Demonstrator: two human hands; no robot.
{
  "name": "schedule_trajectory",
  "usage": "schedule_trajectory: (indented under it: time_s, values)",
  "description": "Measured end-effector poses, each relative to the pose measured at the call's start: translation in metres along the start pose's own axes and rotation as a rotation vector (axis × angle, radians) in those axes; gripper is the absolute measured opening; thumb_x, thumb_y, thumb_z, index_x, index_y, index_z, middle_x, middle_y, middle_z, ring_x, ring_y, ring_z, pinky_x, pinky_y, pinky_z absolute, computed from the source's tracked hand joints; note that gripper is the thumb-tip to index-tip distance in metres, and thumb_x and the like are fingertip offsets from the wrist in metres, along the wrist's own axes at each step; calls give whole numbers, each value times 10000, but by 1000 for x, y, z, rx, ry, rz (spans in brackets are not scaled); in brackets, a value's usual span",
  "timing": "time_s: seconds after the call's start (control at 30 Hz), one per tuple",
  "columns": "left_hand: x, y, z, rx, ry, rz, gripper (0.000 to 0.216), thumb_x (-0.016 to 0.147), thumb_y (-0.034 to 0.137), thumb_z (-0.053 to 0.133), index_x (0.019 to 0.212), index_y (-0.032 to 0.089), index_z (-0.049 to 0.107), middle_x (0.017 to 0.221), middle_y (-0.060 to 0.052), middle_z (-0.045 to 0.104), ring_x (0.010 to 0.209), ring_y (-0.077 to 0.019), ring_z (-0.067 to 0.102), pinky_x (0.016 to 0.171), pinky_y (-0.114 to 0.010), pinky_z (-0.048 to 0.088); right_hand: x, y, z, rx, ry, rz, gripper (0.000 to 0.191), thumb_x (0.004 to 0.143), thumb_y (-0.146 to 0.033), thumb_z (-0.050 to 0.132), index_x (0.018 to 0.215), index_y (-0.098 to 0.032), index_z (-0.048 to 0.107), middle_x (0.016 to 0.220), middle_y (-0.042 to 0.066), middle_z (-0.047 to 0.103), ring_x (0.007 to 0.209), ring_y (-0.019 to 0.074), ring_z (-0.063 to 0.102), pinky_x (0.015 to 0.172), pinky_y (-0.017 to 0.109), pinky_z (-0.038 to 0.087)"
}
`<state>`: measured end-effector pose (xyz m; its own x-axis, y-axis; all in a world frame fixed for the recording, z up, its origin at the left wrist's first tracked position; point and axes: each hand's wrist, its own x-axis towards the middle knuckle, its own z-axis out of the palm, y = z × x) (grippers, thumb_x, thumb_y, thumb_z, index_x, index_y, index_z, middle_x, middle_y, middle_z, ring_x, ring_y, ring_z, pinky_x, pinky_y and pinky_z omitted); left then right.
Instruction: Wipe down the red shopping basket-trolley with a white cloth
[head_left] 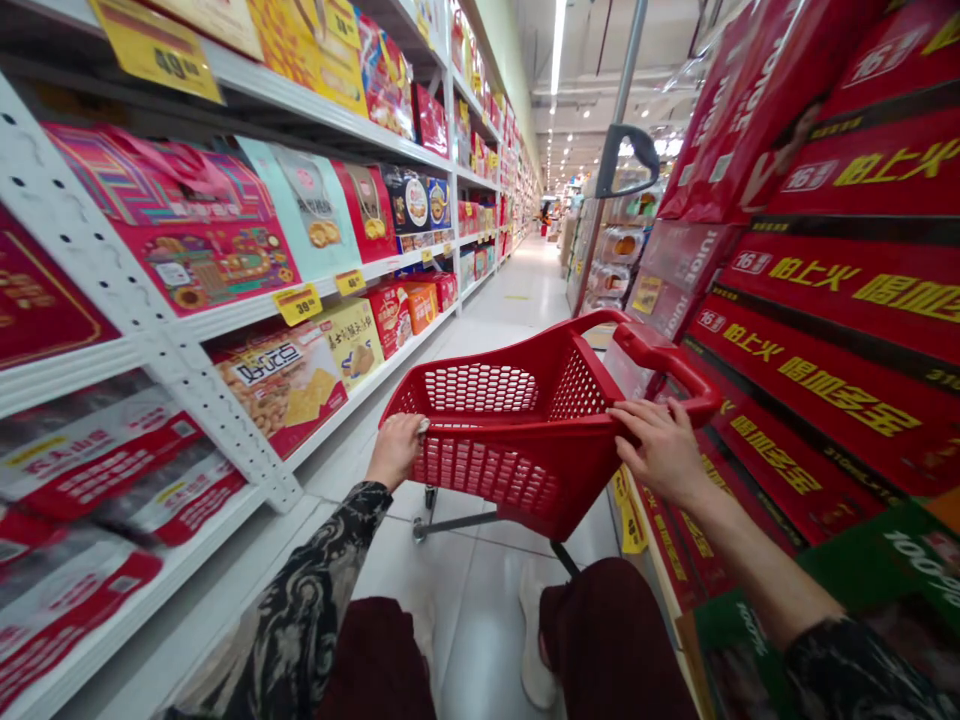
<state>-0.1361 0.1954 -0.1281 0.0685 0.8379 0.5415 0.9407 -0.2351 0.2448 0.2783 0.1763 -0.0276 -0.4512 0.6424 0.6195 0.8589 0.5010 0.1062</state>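
A red plastic shopping cart [510,470] with perforated sides stands sideways in front of me, its handle [664,362] at the right. My left hand [395,450] is closed round the rim at the cart's left end. Something small and whitish shows by its fingertips; I cannot make out what it is. At the other end, my right hand [664,450] has its fingers bent over the near top rim, just below the handle. The thumb of that hand lies along the outside of the basket.
White shelving [262,300] with gift boxes and yellow price tags lines the left. Red drink cartons [832,270] are stacked close on the right, with green cartons [885,570] low beside me. A pole with a dark grey handle [628,160] rises beyond the cart. The tiled aisle [517,275] runs ahead.
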Motion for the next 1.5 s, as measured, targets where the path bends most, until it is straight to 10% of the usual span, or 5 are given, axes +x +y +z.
schedule_trajectory:
  time_s: [0.63, 0.87, 1.03, 1.3, 1.5]
  values:
    - [7, -2, 7, -85, 50, -126, 278, 831, 163, 373, 1019, 182, 578, 999, -72, 631, 981, -196, 538, 925, -402, 397, 5, 14, 16, -89, 106, -118, 329, 846, -317, 416, 1088, -171, 585, 1098, 99, 644, 1019, 262, 573, 983, 488, 265]
    - [10, 41, 14, -95, -6, 121, 287, 851, 182, 389, 1079, 208, 561, 1124, -49, 594, 1112, -190, 470, 1011, -401, 328, 6, 13, 17, -77, 82, -113, 345, 842, -303, 412, 1130, -197, 569, 1120, 96, 631, 1040, 260, 560, 998, 498, 250]
    - [9, 23, 9, -62, 85, -92, 280, 844, 150, 357, 1013, 176, 579, 1019, -75, 620, 1003, -194, 513, 976, -411, 352, 6, 9, 13, -81, 52, -102, 337, 844, -300, 404, 1119, -198, 570, 1134, 102, 629, 1055, 264, 560, 1009, 492, 244]
    - [21, 102, 24, -87, -10, 139, 262, 875, 225, 384, 1072, 210, 556, 1070, -54, 598, 1052, -193, 475, 939, -381, 360, 7, 9, 14, -54, 69, -94, 317, 847, -292, 402, 1096, -215, 582, 1116, 112, 640, 1053, 288, 565, 1022, 510, 220]
    - [14, 69, 15, -25, 68, -76, 283, 860, 171, 359, 1058, 184, 561, 1084, -73, 595, 1082, -210, 472, 1000, -427, 314, 5, 9, 15, -40, 57, -78, 340, 848, -280, 410, 1125, -179, 579, 1144, 103, 627, 1082, 272, 547, 1021, 516, 225]
